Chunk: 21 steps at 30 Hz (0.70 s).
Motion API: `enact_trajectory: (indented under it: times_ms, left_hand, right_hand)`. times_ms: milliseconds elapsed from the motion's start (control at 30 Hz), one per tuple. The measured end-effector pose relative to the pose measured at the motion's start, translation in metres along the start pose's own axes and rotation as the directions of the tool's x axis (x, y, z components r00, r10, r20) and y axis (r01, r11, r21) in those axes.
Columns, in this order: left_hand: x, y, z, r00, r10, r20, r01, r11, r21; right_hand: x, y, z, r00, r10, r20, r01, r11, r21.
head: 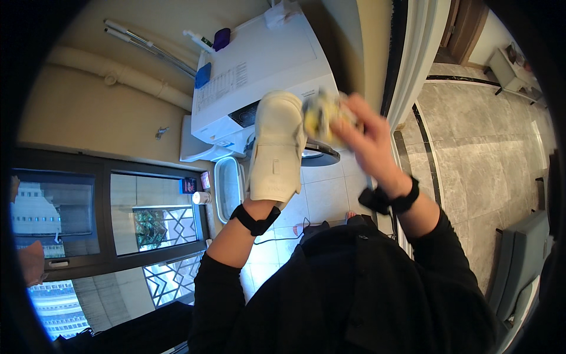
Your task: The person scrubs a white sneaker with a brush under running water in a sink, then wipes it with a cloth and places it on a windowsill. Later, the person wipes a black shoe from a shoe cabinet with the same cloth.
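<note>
My left hand is hidden inside a cream-white shoe (276,146), which it holds up in front of the washing machine (274,53); only my left wrist (261,208) with a black strap shows below the opening. The shoe points away from me with its upper facing up. To the right of its toe, my right hand (367,132) grips a crumpled wad (325,117) in yellow, white and dark colours. Motion blurs the wad, and I cannot tell whether it is cloth or a wipe, nor whether it touches the shoe.
The washer's round door (323,155) hangs open below the shoe. A pale plastic basin (227,188) stands by the window (152,212). A blue cloth (203,75) and a purple item (221,39) lie on the washer top. A door frame (413,57) rises at the right.
</note>
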State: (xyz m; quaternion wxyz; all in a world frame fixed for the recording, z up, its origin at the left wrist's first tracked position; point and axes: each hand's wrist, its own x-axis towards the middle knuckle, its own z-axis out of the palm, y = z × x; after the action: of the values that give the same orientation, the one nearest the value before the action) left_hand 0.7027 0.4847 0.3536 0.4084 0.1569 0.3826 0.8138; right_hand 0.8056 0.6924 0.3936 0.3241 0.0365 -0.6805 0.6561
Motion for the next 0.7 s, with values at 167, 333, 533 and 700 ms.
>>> enact_trajectory:
  times_ms: [167,333,533,700]
  left_hand:
    - [0.004,-0.019,0.014,0.999,-0.025,-0.042,0.034,0.971,0.235]
    - [-0.009,-0.024,-0.02,0.97,-0.238,0.053,0.235,0.971,0.049]
    - [-0.027,-0.042,-0.071,0.815,-0.466,0.345,0.434,0.096,-0.896]
    - [-0.03,-0.026,-0.05,0.941,-0.336,-0.042,0.277,0.835,-0.475]
  right_hand:
    - [0.029,0.016,0.041,0.96,-0.278,-0.027,0.203,0.762,-0.615]
    - [-0.048,0.022,0.076,0.968,-0.006,0.252,0.077,0.958,-0.276]
    - [-0.01,-0.012,0.047,0.935,-0.222,0.276,0.274,0.947,-0.166]
    - [0.021,0.0,0.051,0.836,-0.414,0.359,0.542,0.522,-0.659]
